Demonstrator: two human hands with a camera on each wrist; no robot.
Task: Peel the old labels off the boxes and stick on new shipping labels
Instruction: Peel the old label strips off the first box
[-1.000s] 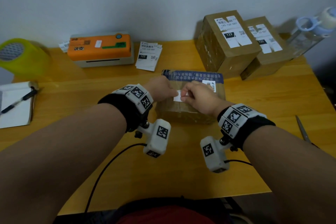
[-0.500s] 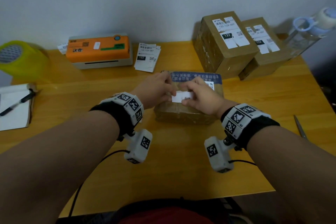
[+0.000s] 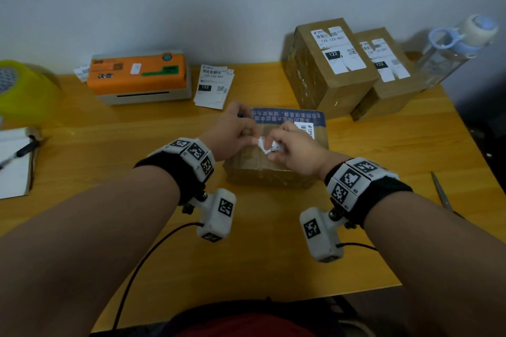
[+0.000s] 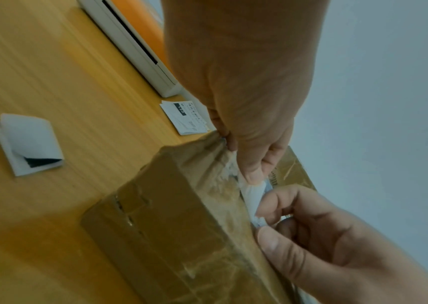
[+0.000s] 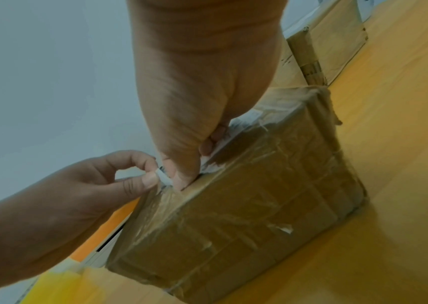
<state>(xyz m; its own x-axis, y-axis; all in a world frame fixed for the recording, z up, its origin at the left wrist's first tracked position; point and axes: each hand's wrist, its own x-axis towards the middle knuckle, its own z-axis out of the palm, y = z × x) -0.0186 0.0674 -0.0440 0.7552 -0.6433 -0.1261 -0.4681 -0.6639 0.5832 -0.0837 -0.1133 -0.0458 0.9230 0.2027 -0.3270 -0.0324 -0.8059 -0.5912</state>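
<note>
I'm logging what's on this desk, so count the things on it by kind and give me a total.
Cardboard boxes: 3
Label printers: 1
Loose label stacks: 1
Water bottles: 1
Notebooks: 1
Pens: 1
Scissors: 1
Total: 9

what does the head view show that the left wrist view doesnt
Only the head view: two labelled boxes at the back right, a water bottle, scissors and a notebook.

Only the left wrist view: a folded white paper lying on the table.

Both: the left hand and right hand pinching the old label on the near box, plus the printer and label stack.
</note>
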